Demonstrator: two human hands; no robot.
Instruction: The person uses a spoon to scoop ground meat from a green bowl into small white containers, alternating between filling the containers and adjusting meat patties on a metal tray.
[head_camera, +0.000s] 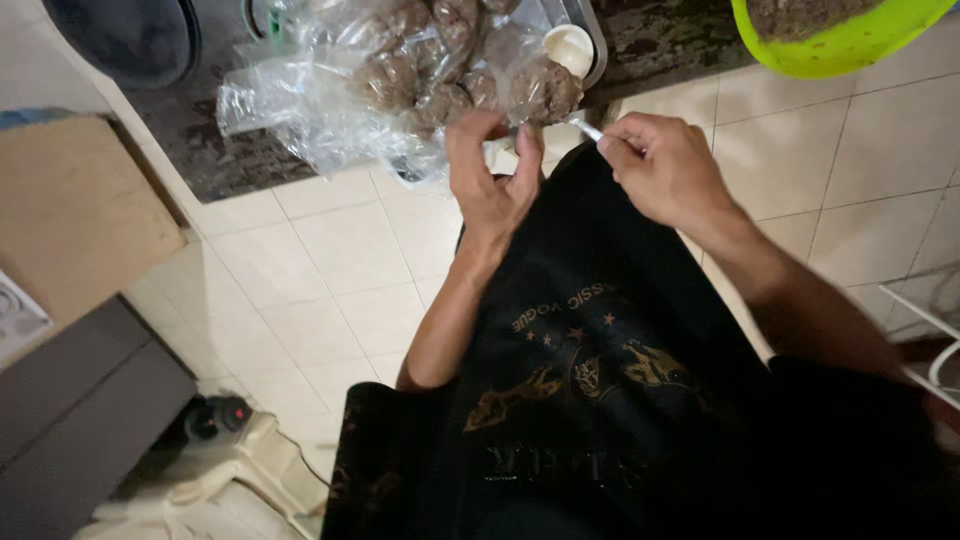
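Pinching the neck of a small clear bag (540, 95) with the left hand (490, 180), fingers curled tight around the plastic. Holding one brown ball inside, right at the edge of the dark counter (200, 150). Gripping a thin white tie (588, 130) between thumb and finger of the right hand (665, 170), just beside the bag. More bagged brown balls (400, 80) behind. Green bowl (830, 55) off to the right. Black shirt (600, 380) below.
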